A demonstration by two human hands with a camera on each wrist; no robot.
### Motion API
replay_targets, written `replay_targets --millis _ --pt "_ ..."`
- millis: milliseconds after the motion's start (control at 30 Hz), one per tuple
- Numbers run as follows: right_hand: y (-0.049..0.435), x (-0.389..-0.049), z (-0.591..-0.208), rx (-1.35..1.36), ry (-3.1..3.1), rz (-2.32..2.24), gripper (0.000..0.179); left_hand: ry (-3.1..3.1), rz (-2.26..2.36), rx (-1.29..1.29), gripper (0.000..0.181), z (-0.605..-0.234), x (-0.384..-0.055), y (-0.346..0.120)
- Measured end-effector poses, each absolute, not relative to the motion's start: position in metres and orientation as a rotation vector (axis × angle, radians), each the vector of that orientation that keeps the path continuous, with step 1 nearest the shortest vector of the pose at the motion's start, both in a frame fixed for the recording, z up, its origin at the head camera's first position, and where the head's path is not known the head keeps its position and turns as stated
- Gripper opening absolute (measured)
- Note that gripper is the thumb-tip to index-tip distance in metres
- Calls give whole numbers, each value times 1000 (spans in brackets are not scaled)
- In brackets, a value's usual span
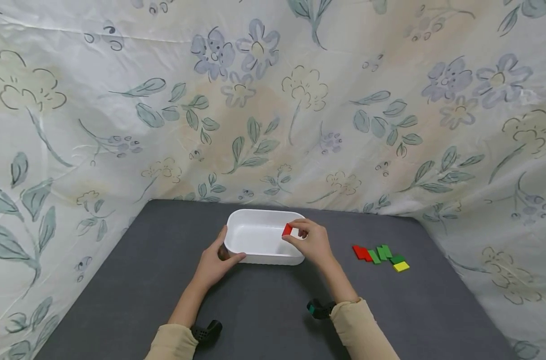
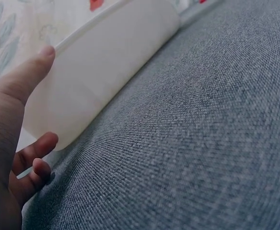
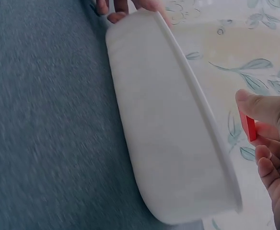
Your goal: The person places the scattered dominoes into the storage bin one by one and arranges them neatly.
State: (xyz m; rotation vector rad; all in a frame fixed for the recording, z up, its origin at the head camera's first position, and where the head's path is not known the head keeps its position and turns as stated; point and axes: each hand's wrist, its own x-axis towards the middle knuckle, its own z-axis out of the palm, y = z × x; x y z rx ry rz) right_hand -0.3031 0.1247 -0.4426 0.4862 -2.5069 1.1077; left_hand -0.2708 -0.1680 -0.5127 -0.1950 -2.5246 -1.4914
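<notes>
A white plastic tub (image 1: 257, 259) with rounded corners stands on the dark table. My left hand (image 1: 211, 265) grips its left end, thumb along the front wall near the rim and fingers round the side; the thumb and curled fingertips show against the wall (image 2: 97, 67) in the left wrist view. My right hand (image 1: 313, 242) pinches a thin red rectangular tile (image 1: 287, 229) between thumb and fingers, over the right part of the tub. In the right wrist view the red tile (image 3: 247, 123) is above the rim level, seen nearly edge-on.
To the right on the table lie several flat tiles: red ones (image 1: 362, 253), green ones (image 1: 383, 252) and a yellow one (image 1: 401, 266). Grey cloth (image 1: 164, 250) covers the table. A flowered curtain (image 1: 254, 125) hangs behind and at both sides.
</notes>
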Motion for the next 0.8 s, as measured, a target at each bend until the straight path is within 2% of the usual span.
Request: replay_targets --millis 800 --pt "58 -325 -452 703 -2624 948 32 -2525 -1519 -218 105 -512 -273 -169"
